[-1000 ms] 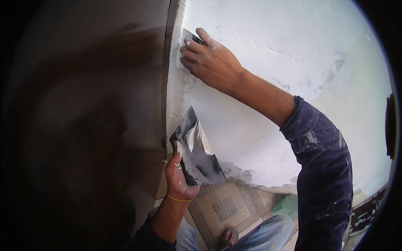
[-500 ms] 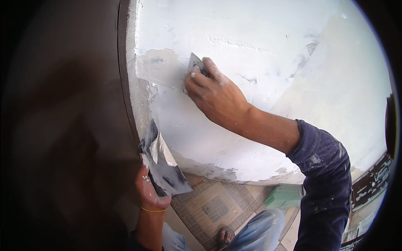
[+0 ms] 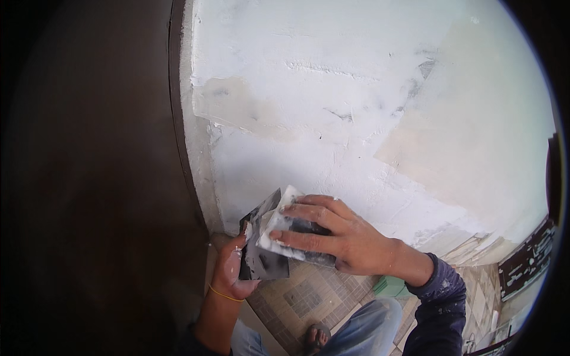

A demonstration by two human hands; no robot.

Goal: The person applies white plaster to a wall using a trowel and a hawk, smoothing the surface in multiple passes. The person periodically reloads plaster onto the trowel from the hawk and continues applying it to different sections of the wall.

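My left hand (image 3: 231, 270) grips a dark flat plate (image 3: 267, 265) smeared with white putty, its thumb over the near edge. In my right hand (image 3: 332, 228) is a putty-coated scraper blade (image 3: 300, 225), fingers spread over its back and the thumb hidden beneath. The blade lies over the plate's upper part and appears to touch it, hiding most of the putty there. Beyond both hands stands a wall (image 3: 267, 160) with white putty spread unevenly, leaving beige and grey patches.
A dark frame edge (image 3: 178, 107) borders the wall on the left, beside a dark brown surface. Below lie floor tiles (image 3: 303, 299), my sandalled foot (image 3: 317, 337) and jeans-covered knee (image 3: 371, 326). Green stacked sheets (image 3: 390, 287) sit near the wall's foot.
My right hand has come down from the wall with the scraper, onto the plate. The plate in my left hand has shifted slightly right and turned.
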